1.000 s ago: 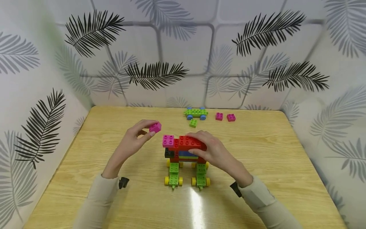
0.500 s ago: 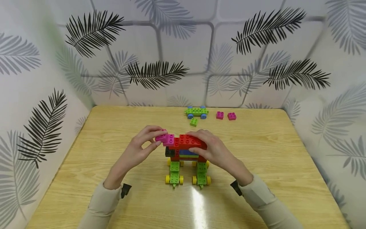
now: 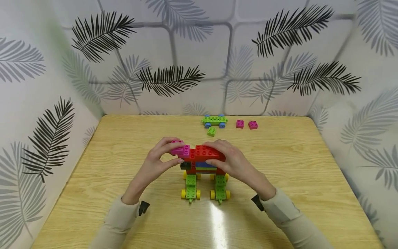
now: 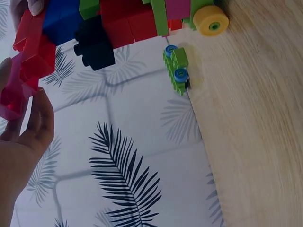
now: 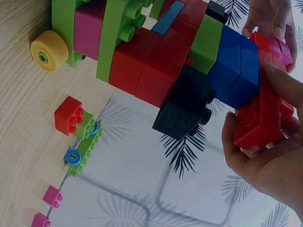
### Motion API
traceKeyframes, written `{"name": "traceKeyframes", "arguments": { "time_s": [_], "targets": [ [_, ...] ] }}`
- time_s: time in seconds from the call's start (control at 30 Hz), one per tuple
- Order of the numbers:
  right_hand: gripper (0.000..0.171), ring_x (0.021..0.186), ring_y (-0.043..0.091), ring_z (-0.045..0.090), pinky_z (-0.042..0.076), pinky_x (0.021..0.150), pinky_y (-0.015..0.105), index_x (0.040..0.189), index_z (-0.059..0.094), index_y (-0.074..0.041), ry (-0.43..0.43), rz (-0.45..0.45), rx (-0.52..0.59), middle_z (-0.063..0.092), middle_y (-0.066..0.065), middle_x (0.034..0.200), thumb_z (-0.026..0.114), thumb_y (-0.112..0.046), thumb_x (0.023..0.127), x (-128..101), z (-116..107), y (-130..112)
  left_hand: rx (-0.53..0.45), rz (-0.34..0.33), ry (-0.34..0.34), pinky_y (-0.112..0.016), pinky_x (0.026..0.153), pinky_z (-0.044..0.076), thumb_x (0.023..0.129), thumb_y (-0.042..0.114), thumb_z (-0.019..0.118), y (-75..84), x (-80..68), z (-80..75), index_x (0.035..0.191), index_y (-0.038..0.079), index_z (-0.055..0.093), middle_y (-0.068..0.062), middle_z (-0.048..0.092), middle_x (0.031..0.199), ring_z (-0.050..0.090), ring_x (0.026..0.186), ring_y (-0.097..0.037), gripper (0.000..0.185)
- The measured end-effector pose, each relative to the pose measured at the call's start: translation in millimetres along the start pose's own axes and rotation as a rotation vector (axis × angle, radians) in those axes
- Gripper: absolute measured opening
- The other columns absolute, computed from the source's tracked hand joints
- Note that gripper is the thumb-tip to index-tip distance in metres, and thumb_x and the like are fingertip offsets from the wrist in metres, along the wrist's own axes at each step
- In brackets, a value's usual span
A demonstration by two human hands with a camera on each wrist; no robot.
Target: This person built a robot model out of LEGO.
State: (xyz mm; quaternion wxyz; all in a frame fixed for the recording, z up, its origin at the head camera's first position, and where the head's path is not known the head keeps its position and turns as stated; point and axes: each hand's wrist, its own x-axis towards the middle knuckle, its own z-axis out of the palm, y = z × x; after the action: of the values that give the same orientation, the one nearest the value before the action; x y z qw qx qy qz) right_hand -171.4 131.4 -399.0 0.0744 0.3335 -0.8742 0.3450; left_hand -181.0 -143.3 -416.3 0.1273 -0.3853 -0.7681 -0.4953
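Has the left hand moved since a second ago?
Yes. The left hand carried its pink brick rightward onto the block model that stands on the table.

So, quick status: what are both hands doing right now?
Left hand pinches pink brick at model's top left. Right hand grips red brick on top. Nothing in the way.

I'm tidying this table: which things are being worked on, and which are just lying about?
In hand:
left hand pinching small pink plastic brick
right hand gripping multicoloured brick vehicle

Lying about:
green wheeled base with blue wheels
small green brick
two pink bricks
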Motion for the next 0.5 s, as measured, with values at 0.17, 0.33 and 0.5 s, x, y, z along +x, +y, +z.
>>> {"name": "traceKeyframes", "arguments": {
  "time_s": [0.17, 0.33, 0.5],
  "targets": [
    [0.048, 0.102, 0.019, 0.058, 0.051, 0.085, 0.040, 0.132, 0.057, -0.015, -0.004, -0.004, 0.002, 0.062, 0.004, 0.118, 0.072, -0.022, 0.087, 0.3, 0.4, 1.1, -0.064, -0.011, 0.015, -0.019, 0.089, 0.048, 0.072, -0.018, 0.072, 10.3, 4.6, 3.1, 0.116, -0.006, 0.060, -0.021, 0.053, 0.120, 0.053, 0.110, -0.016, 0.047],
    [0.047, 0.101, 0.018, 0.057, 0.051, 0.083, 0.038, 0.132, 0.057, -0.014, -0.005, 0.001, 0.010, 0.062, 0.003, 0.118, 0.072, -0.023, 0.087, 0.4, 0.4, 1.6, -0.144, 0.010, 0.031, -0.022, 0.089, 0.049, 0.075, -0.020, 0.069, 23.1, 9.3, 3.2, 0.113, -0.007, 0.060, -0.023, 0.053, 0.117, 0.055, 0.107, -0.013, 0.041],
    [0.048, 0.102, 0.018, 0.057, 0.050, 0.083, 0.038, 0.132, 0.057, -0.014, -0.003, -0.001, 0.010, 0.062, 0.003, 0.119, 0.072, -0.023, 0.087, 0.1, 0.0, 1.1, -0.224, 0.019, 0.053, -0.023, 0.086, 0.051, 0.074, -0.024, 0.067, 13.4, 8.9, 5.5, 0.108, -0.011, 0.061, -0.026, 0.053, 0.114, 0.056, 0.106, -0.012, 0.037]
  ]
}}
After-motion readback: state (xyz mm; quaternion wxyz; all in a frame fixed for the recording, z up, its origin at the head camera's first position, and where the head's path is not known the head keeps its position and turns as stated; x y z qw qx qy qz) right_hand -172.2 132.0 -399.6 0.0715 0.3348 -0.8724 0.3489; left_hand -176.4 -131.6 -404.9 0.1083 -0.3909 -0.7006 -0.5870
